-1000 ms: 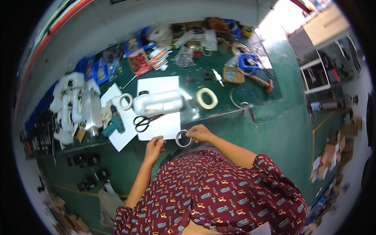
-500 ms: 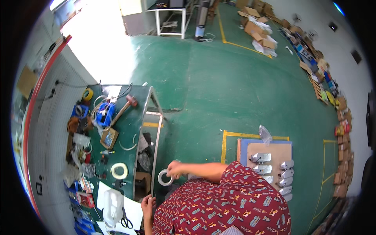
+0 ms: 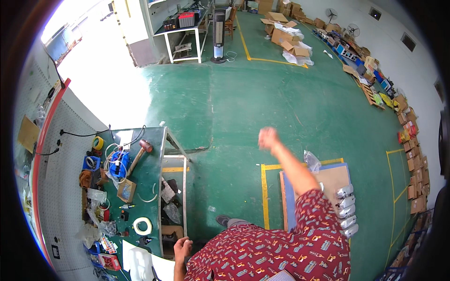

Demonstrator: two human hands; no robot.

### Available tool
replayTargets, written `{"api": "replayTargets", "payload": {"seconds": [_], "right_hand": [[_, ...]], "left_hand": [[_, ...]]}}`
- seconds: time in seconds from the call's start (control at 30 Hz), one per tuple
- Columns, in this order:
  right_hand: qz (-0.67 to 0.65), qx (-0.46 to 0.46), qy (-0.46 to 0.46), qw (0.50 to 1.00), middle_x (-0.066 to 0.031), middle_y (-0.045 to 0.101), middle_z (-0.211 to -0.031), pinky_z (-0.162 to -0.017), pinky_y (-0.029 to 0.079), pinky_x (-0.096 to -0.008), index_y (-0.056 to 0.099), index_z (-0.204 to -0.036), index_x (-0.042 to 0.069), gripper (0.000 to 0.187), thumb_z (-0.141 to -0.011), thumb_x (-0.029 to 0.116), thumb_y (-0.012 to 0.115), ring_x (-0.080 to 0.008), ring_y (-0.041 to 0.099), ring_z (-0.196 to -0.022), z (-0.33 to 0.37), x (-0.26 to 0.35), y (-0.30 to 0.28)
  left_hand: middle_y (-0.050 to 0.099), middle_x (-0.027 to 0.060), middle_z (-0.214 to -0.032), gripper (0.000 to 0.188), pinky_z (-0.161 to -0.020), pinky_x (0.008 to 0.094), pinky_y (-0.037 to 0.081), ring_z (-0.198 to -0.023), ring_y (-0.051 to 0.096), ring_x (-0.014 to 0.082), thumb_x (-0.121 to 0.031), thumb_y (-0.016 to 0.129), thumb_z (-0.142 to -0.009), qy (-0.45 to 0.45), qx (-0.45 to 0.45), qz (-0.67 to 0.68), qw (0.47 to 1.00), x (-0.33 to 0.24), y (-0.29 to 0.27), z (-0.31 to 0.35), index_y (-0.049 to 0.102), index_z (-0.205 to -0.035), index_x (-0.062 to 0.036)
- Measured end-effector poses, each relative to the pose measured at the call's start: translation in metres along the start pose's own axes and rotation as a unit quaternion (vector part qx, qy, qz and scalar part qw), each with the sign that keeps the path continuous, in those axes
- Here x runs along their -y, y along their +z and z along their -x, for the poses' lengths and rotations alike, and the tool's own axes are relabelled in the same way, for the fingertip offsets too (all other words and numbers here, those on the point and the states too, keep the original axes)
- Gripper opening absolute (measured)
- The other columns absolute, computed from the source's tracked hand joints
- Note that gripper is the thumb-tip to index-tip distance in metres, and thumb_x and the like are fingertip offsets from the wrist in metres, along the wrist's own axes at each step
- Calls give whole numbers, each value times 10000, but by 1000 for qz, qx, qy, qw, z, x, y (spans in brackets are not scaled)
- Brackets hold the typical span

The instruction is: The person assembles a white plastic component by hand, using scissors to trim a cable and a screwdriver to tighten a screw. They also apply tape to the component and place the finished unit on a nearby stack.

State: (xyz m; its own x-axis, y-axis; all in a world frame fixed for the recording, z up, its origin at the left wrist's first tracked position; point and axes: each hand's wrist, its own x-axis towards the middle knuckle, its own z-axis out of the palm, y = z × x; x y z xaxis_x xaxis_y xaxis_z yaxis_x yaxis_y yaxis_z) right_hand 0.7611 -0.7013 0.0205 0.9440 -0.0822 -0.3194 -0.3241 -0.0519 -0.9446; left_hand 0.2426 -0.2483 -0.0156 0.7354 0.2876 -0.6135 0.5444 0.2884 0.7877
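Your right hand [image 3: 268, 138] has swung outward, seemingly taking work off the tabletop [image 3: 150, 171]; its grip and your left hand's [image 3: 182, 248] are unclear.

White bottle [image 3: 139, 263]: on its side on white paper [image 3: 165, 268], lower end out of view. Cream tape roll [image 3: 136, 226]: flat on green bench [image 3: 146, 177].

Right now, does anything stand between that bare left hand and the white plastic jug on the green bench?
Nothing tall visible does. From the left hand to the white plastic jug lie flat white paper and, beside the jug, something thin and dark.
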Motion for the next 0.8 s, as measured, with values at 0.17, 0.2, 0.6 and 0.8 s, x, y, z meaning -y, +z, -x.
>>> {"api": "replayTargets", "payload": {"seconds": [0.17, 0.2, 0.6, 0.8], "right_hand": [[496, 283, -58, 819, -212, 694, -1299, -1098, 507, -436, 703, -1272, 48, 549, -813, 339, 785, -362, 650, -1236, 160, -231, 63], [511, 353, -44, 782, -219, 688, -1314, -1091, 515, -443, 699, -1284, 44, 550, -827, 346, 751, -369, 654, -1235, 189, -235, 87], [369, 531, -191, 739, -197, 760, -1131, -940, 584, -430, 742, -1184, 22, 403, -854, 253, 717, -349, 734, -1051, 285, -187, 291], [424, 565, -162, 689, -222, 766, -1123, -915, 594, -389, 738, -1178, -27, 402, -874, 236, 751, -307, 758, -1051, 271, -196, 256]], "left_hand": [[746, 115, -933, 335, -647, 243, 509, -734, 623, 96, -174, 681, -1023, 5, -42, -80, 996, 31, -12, 25, 644, -1229, 87], [748, 118, -935, 337, -668, 246, 519, -755, 637, 104, -182, 681, -1026, 5, -59, -111, 992, 41, -22, 37, 651, -1218, 93], [698, 73, -784, 225, -724, 324, 547, -764, 669, 144, -173, 691, -961, 88, -175, -31, 980, 178, -71, 105, 701, -982, 51], [746, 160, -937, 249, -782, 386, 570, -853, 731, 277, -194, 704, -938, 79, -391, -177, 900, 96, -61, 155, 717, -1101, -6]]}}
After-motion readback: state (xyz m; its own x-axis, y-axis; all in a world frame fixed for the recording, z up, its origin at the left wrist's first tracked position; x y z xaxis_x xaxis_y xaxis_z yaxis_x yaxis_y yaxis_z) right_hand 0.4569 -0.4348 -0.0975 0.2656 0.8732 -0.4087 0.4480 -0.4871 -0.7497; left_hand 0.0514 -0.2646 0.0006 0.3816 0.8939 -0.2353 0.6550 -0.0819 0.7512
